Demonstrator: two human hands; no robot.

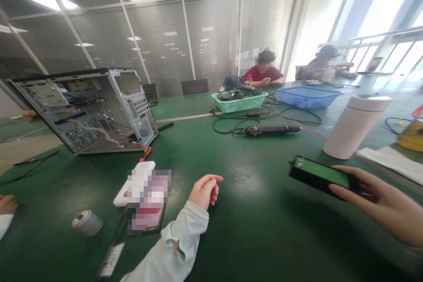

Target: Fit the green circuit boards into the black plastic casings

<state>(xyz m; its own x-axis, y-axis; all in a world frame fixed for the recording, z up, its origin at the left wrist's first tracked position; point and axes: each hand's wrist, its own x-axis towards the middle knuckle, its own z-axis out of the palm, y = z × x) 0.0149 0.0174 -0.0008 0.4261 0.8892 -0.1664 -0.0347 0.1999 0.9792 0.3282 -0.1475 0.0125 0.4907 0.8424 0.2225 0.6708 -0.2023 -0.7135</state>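
Note:
My right hand holds a black open-sided box with a green circuit board in it, tilted above the table on the right. Thumb and fingers grip its near end. My left hand, in a white sleeve, is just over the green table near the middle. Its fingers are curled in, the index finger pointing right, and nothing shows in them. Left of that hand lie a white power bank and a pinkish phone, partly blurred out. A small metal cylinder rests farther left.
An opened computer case stands at the left. Behind my hands lie a black electric screwdriver, a green basket of cables and a blue basket. A pale tumbler stands right. Two people sit across; another hand shows far left.

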